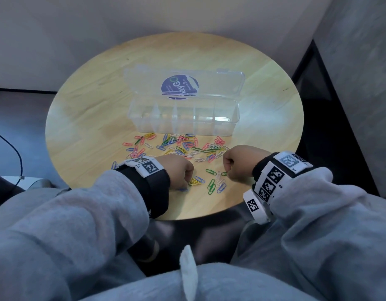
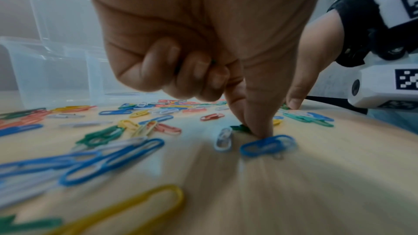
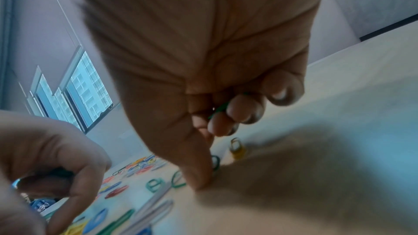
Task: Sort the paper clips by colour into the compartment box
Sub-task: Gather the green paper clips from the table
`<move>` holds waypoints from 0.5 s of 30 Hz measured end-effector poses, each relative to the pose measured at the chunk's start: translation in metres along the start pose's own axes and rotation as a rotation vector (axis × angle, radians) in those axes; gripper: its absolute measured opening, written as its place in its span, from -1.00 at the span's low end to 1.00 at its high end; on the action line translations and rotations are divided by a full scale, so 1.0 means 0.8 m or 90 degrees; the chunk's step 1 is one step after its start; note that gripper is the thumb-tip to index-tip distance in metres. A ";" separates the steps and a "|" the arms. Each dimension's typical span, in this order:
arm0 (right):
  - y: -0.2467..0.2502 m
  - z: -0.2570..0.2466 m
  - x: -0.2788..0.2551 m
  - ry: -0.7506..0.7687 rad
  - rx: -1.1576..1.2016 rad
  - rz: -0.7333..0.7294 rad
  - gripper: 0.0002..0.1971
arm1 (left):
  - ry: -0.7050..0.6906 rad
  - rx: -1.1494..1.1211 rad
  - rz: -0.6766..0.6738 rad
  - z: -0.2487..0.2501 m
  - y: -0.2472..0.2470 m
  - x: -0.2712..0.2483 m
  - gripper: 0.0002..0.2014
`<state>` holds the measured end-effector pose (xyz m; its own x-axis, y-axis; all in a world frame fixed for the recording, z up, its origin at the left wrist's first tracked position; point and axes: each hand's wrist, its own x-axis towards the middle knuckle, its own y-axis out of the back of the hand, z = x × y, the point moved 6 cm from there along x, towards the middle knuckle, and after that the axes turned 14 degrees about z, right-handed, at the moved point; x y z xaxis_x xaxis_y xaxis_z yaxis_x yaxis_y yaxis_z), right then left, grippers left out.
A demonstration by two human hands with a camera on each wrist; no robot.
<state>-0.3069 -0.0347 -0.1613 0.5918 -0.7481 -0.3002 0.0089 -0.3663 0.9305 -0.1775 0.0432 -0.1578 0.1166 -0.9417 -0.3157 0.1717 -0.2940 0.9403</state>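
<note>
- Left hand [image 2: 203, 45]: fingers curled in, thumb + index tip pinching blue clip [image 2: 268, 145] on table [image 1: 96, 109].
- Right hand [image 3: 203, 56]: fingers curled round green clip [image 3: 218, 109], thumb tip pressing another green clip [image 3: 178, 182] on table.
- Loose clips [image 1: 183, 144] scattered betw. hands & compartment box [image 1: 183, 118]; box lid open, compartments look empty.

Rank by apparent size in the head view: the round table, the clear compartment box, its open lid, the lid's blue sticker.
1. Round table
2. Compartment box and open lid: look alike, not ranked
3. Blue sticker
</note>
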 end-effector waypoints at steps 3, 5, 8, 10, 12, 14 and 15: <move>-0.002 -0.003 -0.003 0.007 -0.011 -0.019 -0.83 | -0.001 0.007 0.015 -0.001 0.000 0.001 -0.90; 0.003 -0.001 -0.002 -0.002 0.032 -0.010 -0.87 | -0.005 0.001 0.019 -0.002 0.001 0.002 -0.87; 0.016 0.003 0.005 -0.012 0.204 0.000 -0.82 | -0.001 -0.006 0.017 -0.004 0.002 0.001 -0.86; 0.017 0.006 0.007 -0.037 0.332 -0.014 -0.82 | 0.000 0.000 0.020 -0.004 0.002 0.001 -0.84; 0.013 0.008 0.008 -0.064 0.416 -0.039 -0.81 | 0.001 0.002 0.027 -0.004 0.002 0.001 -0.87; 0.008 0.006 0.007 -0.094 0.485 -0.073 -0.78 | -0.002 -0.003 0.031 -0.004 0.003 0.001 -0.90; 0.007 0.005 0.006 -0.109 0.518 -0.085 -0.78 | -0.010 -0.007 0.033 -0.004 0.002 0.001 -0.87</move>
<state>-0.3070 -0.0425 -0.1583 0.4959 -0.7194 -0.4863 -0.5525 -0.6934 0.4625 -0.1738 0.0422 -0.1568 0.1108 -0.9579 -0.2650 0.1761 -0.2435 0.9538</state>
